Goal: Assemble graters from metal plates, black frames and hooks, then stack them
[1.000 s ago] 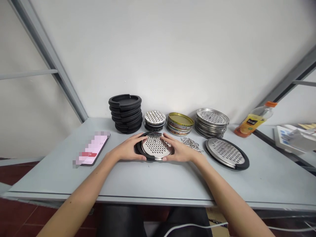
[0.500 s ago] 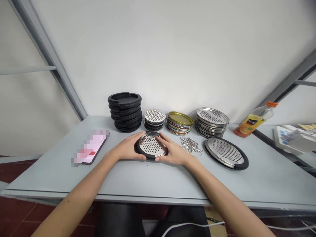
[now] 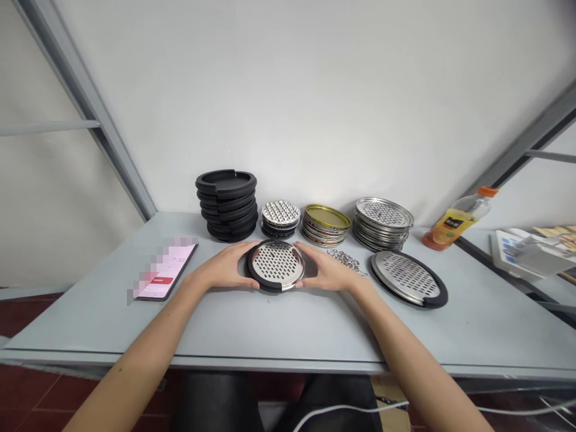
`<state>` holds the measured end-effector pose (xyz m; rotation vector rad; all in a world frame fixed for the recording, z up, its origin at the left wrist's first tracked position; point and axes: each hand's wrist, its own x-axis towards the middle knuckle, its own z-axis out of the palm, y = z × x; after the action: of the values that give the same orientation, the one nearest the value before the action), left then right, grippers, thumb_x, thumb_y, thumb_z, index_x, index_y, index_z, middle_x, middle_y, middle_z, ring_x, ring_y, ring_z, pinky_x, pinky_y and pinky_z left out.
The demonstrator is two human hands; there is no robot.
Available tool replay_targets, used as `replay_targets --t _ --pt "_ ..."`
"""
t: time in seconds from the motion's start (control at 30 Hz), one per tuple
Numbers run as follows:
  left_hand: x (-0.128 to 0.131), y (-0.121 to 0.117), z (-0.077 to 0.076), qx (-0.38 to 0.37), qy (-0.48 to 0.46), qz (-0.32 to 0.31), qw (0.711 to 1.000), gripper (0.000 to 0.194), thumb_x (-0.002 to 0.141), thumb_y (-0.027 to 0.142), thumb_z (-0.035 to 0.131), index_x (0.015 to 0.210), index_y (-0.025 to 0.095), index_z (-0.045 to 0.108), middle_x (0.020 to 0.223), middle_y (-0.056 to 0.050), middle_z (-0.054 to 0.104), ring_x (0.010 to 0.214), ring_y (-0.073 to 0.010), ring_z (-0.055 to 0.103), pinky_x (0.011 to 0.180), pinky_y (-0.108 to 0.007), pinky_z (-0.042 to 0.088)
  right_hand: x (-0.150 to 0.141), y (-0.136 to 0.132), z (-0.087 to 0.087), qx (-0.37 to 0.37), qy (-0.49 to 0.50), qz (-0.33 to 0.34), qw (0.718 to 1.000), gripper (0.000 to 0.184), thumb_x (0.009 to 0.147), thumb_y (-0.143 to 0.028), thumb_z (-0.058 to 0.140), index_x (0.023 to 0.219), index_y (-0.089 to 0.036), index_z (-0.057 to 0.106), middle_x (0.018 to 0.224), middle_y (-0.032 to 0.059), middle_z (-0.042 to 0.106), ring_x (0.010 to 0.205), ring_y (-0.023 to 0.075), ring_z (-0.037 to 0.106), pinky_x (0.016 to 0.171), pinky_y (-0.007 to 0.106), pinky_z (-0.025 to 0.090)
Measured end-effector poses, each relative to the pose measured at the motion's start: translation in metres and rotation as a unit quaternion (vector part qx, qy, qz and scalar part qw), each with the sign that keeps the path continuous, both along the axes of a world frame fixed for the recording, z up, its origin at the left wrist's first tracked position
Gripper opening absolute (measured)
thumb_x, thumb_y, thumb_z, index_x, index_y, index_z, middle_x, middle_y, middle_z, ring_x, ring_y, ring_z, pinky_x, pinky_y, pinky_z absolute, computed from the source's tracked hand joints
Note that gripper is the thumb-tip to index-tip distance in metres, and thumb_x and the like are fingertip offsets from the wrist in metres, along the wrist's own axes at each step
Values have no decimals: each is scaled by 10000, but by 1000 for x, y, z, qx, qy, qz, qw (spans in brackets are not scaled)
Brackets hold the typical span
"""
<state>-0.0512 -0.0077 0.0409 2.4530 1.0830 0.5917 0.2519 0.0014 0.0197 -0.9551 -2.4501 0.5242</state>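
A perforated steel disc (image 3: pixel 275 262) sits inside a black rubber ring (image 3: pixel 266 283) on the grey table (image 3: pixel 288 327), in the middle. My left hand (image 3: pixel 228 266) curls round the ring's left edge, thumb at the front. My right hand (image 3: pixel 324 269) grips its right edge the same way. Both hands press on the assembly from the sides.
Behind stand a stack of black rings (image 3: pixel 227 204), a small stack of perforated discs (image 3: pixel 281 217), gold-rimmed lids (image 3: pixel 326 225) and larger steel discs (image 3: pixel 382 223). Loose metal rings (image 3: pixel 345 259), a finished larger assembly (image 3: pixel 408 278), a phone (image 3: pixel 166 270), a juice bottle (image 3: pixel 454 224).
The steel disc lay tilted and offset to the right on the ring; it has slid left and now sits level inside it. My right hand moved from on top of the disc to its edge.
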Motion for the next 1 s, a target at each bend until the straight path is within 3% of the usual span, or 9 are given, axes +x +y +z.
replay_targets --t 0.37,0.57,1.0 --pt "0 -1 -1 -12 -9 6 1000 975 596 571 788 1423 254 379 1411 -81 493 1266 -320 481 1065 -437 381 -8 -4 -1 -7 17 -7 1000 909 665 -563 737 1409 -166 398 1360 154 527 1202 332 540 1010 469 435" --pt "-1 1 -3 -18 -15 13 1000 984 565 565 806 1410 257 405 1394 -74 516 1251 -323 499 1051 -429 400 -9 -3 -4 -4 26 -24 999 924 610 -578 767 1376 -162 459 1370 156 524 1243 346 508 1059 491 385" --pt "-4 1 -11 -8 -37 10 999 1011 559 574 807 1425 248 400 1405 -72 509 1264 -311 496 1076 -429 383 -7 -3 -2 -16 34 -16 999 934 597 -560 779 1385 -180 452 1367 134 532 1228 330 524 1045 475 401"
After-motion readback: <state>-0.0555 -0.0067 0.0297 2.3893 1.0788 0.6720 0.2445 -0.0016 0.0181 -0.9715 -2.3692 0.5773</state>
